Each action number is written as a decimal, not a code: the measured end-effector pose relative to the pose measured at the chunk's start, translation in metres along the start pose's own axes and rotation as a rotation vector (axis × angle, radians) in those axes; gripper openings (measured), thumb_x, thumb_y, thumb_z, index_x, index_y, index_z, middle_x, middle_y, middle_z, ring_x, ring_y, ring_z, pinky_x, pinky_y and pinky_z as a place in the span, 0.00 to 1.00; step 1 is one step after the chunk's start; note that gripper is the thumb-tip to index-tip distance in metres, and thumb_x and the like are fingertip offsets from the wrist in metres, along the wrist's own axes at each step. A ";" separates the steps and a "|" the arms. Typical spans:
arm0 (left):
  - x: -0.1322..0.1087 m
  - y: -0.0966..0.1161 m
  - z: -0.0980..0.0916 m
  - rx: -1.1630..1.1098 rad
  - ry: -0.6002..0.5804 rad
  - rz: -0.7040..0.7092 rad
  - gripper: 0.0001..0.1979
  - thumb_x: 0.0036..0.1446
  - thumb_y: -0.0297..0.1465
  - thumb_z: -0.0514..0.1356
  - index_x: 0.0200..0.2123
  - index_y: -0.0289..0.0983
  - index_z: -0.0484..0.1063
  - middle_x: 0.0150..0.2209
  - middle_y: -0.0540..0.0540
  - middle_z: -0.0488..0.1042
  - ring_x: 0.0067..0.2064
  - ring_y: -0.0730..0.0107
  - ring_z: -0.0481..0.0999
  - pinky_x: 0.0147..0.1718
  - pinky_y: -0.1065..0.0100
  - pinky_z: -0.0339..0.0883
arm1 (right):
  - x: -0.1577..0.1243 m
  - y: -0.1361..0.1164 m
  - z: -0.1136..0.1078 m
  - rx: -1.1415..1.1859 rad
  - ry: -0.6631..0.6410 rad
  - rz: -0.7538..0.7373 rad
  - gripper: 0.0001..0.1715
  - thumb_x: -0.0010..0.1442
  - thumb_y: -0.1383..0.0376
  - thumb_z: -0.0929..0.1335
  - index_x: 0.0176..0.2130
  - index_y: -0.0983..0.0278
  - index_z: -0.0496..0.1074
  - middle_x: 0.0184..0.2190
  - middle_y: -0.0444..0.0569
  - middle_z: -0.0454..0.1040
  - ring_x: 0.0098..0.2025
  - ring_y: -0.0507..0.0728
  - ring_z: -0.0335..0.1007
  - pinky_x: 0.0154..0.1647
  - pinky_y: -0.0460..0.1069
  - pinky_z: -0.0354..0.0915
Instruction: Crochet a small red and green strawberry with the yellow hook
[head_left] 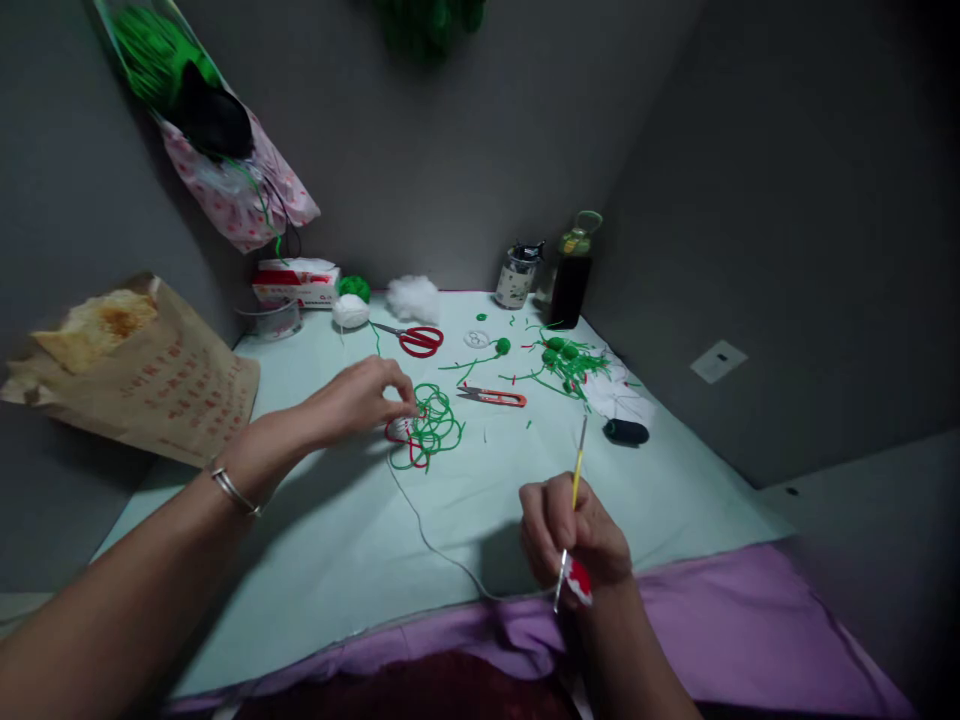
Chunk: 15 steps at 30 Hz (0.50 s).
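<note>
Green yarn [430, 428] lies mid-frame, right of our left hand [360, 398], grip unclear; our right hand [592, 535] pinches an upright hook [577, 480].

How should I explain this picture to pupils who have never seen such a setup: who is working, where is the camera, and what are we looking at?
There is no machine here, just a bare-handed person; one camera worn on the head looks forward and down. On the pale mint table covering lie a loose tangle of green and red yarn, red-handled metal scissors, orange-handled snips and a fluffy white clump. The right hand holds a slim yellow-and-silver hook and a small red-and-white piece. The left hand is at the tangle; whether it grips a strand is hard to tell.
</note>
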<state>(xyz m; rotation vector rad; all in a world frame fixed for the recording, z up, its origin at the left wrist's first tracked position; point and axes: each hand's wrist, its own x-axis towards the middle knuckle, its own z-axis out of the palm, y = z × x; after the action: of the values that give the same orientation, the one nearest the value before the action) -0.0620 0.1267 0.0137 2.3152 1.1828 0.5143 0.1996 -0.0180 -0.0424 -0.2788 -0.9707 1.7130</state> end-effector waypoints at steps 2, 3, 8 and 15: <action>-0.011 0.002 0.017 0.015 -0.083 -0.010 0.07 0.48 0.38 0.71 0.26 0.41 0.80 0.31 0.45 0.78 0.40 0.54 0.74 0.41 0.60 0.64 | 0.000 0.001 0.000 -0.014 0.019 0.010 0.19 0.58 0.56 0.75 0.24 0.64 0.70 0.19 0.41 0.69 0.14 0.46 0.63 0.16 0.41 0.60; -0.015 0.003 0.025 0.017 -0.106 -0.012 0.08 0.46 0.37 0.72 0.25 0.41 0.79 0.29 0.46 0.77 0.39 0.54 0.74 0.40 0.60 0.64 | 0.000 0.001 0.001 -0.018 0.025 0.019 0.20 0.57 0.56 0.76 0.23 0.64 0.70 0.19 0.41 0.69 0.14 0.46 0.63 0.15 0.41 0.60; -0.021 0.010 0.021 -0.077 -0.074 0.003 0.07 0.54 0.35 0.66 0.26 0.40 0.77 0.31 0.45 0.78 0.39 0.58 0.74 0.43 0.58 0.65 | 0.001 0.001 0.003 0.010 0.013 0.022 0.16 0.58 0.58 0.76 0.25 0.64 0.74 0.20 0.43 0.70 0.15 0.47 0.64 0.15 0.41 0.59; -0.015 0.035 -0.051 -0.509 0.312 0.046 0.08 0.56 0.37 0.68 0.31 0.39 0.77 0.34 0.47 0.79 0.38 0.64 0.76 0.41 0.63 0.69 | 0.001 -0.001 0.005 -0.010 0.029 0.047 0.16 0.57 0.56 0.76 0.25 0.63 0.74 0.19 0.42 0.70 0.14 0.47 0.62 0.14 0.41 0.58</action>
<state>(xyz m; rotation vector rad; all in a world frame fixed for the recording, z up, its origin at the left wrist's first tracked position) -0.0750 0.1099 0.0736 1.8683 0.9853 1.0863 0.1967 -0.0190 -0.0382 -0.3342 -0.9581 1.7428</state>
